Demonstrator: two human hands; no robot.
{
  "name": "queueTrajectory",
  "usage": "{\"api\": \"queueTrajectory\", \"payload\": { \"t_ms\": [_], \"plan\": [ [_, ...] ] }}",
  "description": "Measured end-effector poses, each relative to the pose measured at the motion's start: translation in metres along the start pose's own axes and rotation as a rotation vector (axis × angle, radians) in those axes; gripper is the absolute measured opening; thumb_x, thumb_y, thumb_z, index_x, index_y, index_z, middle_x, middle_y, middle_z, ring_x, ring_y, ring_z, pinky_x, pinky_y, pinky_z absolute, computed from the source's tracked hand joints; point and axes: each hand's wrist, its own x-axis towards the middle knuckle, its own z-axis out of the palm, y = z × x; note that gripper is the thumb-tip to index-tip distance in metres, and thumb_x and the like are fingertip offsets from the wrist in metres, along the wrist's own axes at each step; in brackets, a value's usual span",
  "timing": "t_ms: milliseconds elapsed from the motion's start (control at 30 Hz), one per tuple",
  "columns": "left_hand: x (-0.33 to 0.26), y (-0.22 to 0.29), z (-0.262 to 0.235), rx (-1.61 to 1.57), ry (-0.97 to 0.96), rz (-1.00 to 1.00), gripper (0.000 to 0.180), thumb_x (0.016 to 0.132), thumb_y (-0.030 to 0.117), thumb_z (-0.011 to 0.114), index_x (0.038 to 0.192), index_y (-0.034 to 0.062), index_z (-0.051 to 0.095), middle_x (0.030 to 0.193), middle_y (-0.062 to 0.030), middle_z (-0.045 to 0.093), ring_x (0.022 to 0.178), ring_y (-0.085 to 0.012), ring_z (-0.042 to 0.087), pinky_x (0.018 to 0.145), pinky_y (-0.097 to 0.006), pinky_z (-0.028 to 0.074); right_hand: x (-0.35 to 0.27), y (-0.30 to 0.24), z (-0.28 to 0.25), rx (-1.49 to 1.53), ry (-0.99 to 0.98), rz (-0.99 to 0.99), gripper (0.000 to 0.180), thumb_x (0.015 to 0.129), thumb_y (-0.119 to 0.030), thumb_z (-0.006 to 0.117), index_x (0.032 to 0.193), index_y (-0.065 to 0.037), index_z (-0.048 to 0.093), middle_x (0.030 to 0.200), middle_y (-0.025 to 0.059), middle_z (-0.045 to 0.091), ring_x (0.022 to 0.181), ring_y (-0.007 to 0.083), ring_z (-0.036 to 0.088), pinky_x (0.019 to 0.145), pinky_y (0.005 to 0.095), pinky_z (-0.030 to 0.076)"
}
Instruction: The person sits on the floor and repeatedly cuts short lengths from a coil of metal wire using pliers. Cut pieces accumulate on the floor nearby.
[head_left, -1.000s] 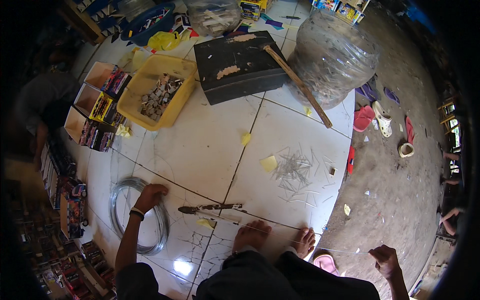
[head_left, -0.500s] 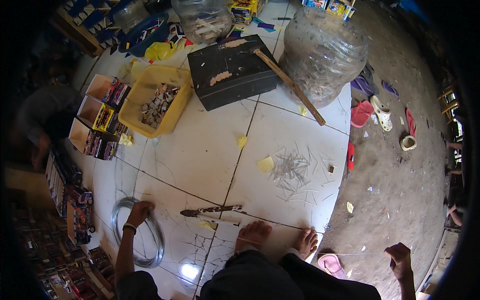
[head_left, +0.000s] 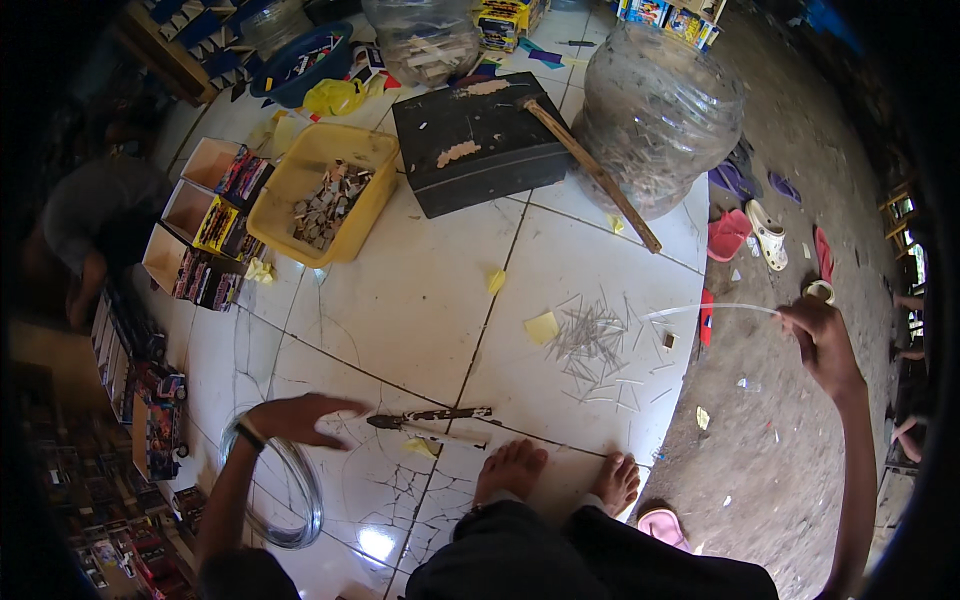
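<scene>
My left hand [head_left: 305,418] is open, fingers stretched toward the pliers [head_left: 430,418], which lie on the white tiles with their handles spread. Below its wrist stands a coil of silvery wire [head_left: 310,500], tilted on the floor. Out to the right, my right hand [head_left: 822,335] pinches one end of a thin wire [head_left: 715,306]. That wire arcs leftward over the tile edge to near a heap of short, straight wire pieces [head_left: 590,345]. Whether it joins the coil cannot be made out. My bare feet rest just beyond my knees, near the pliers.
A yellow tub [head_left: 350,220] of small metal bits stands beside toy trucks [head_left: 205,225]. A hammer [head_left: 595,180] leans across a black box [head_left: 480,150] next to a big clear plastic container [head_left: 660,120]. Sandals [head_left: 730,235] lie on the lower dirt ground. Another person [head_left: 100,220] crouches at left.
My left hand has let go of the coil and moved right toward the pliers, fingers opening. My right hand has risen and gone farther forward, carrying the wire toward the heap.
</scene>
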Motion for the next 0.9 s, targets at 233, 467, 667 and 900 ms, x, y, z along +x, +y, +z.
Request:
{"api": "queueTrajectory", "payload": {
  "t_ms": [233,467,667,900],
  "plan": [
    [0.163,0.206,-0.065,-0.248,0.501,0.58,0.053,0.104,0.013,0.058,0.153,0.0027,0.042,0.119,-0.0163,0.069,0.1,-0.0206,0.071,0.092,-0.033,0.055,0.087,-0.042,-0.018,0.072,-0.086,-0.116,0.044,0.073,0.023,0.06,0.109,-0.001,0.071,0.087,0.0157,0.07,0.078,0.0297,0.068,0.075,0.0398,0.054],
    [0.206,0.273,-0.081,-0.291,0.759,0.726,0.037,0.101,0.001,0.052,0.133,0.0072,0.069,0.067,-0.0023,0.051,0.059,-0.0075,0.044,0.056,-0.026,0.038,0.113,-0.06,-0.028,-0.003,0.103,-0.22,0.042,0.071,0.022,0.057,0.103,0.0,0.074,0.087,0.0159,0.072,0.083,0.0296,0.071,0.078,0.0423,0.055],
    [0.18,0.256,-0.082,-0.122,0.694,0.685,0.034,0.097,-0.005,0.051,0.119,0.0056,0.074,0.062,-0.0024,0.048,0.056,-0.0083,0.044,0.054,-0.024,0.036,0.108,-0.074,-0.013,0.118,0.084,-0.319,0.035,0.071,0.019,0.06,0.095,-0.001,0.075,0.086,0.013,0.074,0.085,0.029,0.07,0.077,0.0417,0.054],
    [0.147,0.216,-0.067,-0.336,0.656,0.586,0.03,0.101,-0.004,0.052,0.123,0.0023,0.072,0.069,-0.0029,0.057,0.063,-0.0091,0.051,0.058,-0.024,0.04,0.107,-0.072,0.007,0.296,0.065,-0.255,0.03,0.073,0.017,0.066,0.094,-0.002,0.075,0.087,0.0098,0.075,0.083,0.0241,0.071,0.076,0.0378,0.055]
  ]
}}
